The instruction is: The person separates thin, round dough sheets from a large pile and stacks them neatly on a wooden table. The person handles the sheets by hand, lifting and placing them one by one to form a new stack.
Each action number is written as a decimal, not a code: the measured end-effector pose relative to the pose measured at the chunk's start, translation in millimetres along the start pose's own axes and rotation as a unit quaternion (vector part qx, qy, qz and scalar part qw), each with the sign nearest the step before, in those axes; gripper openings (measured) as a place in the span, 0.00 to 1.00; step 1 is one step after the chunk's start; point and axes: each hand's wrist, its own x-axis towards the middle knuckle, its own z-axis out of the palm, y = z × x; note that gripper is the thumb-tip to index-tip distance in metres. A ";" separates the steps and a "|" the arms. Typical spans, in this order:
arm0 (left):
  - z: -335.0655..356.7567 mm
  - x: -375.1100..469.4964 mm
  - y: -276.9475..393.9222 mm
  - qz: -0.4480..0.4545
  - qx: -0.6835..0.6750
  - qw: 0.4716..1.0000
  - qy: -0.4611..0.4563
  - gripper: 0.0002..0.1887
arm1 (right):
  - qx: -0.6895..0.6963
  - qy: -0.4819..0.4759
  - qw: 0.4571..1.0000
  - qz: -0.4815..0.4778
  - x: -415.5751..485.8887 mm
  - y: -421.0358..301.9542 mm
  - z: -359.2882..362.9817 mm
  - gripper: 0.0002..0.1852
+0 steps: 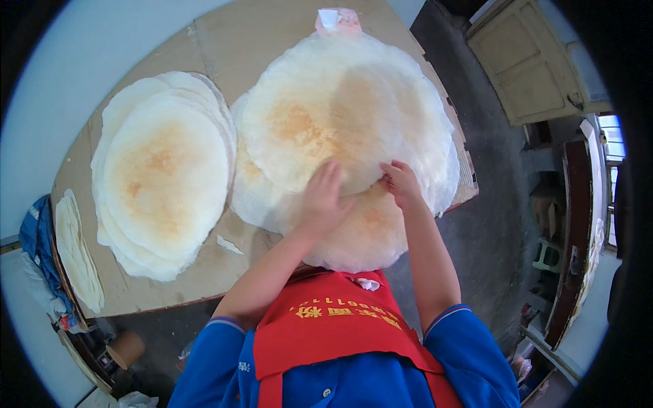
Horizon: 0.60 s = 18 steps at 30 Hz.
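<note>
Before me spreads a pile of large, thin round flatbreads (428, 102), pale with browned patches. The top flatbread (296, 127) lies on the others, and a lower flatbread (370, 224) overhangs the table edge near my apron. My left hand (326, 201), slightly blurred, is over the near edge of the top sheet, fingers extended and thumb apart, with nothing in it. At that sheet's near right edge, my right hand (400, 183) has its fingertips pinched on the rim. Left of this pile stands a second stack of similar flatbreads (163, 178).
The cardboard-covered table (229, 46) carries folded flatbread sheets (79, 250) at its left edge and a torn scrap (229, 245). A pink-and-white packet (337, 21) touches the pile's far side. On the right are a cabinet door (530, 66) and a green stool (548, 256).
</note>
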 end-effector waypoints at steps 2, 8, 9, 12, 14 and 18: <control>39.2 22.2 16.4 0.054 0.137 0.989 0.027 0.25 | -0.075 -0.018 0.994 -0.079 6.4 2.2 5.1 0.25; -34.3 107.2 19.7 -0.121 0.225 0.967 0.000 0.07 | -0.129 -0.079 0.972 -0.180 -10.3 -39.9 -35.0 0.19; -60.8 119.1 13.6 -0.085 0.253 0.963 0.045 0.05 | -0.199 -0.044 0.953 -0.224 -1.2 -37.0 -51.7 0.18; -126.1 120.1 86.1 -0.014 0.268 0.954 0.135 0.07 | -0.308 0.025 0.908 -0.284 29.4 -12.2 -94.5 0.17; -134.2 100.0 117.3 0.027 0.336 0.935 0.110 0.10 | -0.367 0.039 0.884 -0.288 28.2 -16.6 -98.8 0.18; -81.7 22.4 130.5 0.025 0.278 0.960 -0.008 0.18 | -0.485 0.001 0.847 -0.218 29.6 -29.3 -96.4 0.18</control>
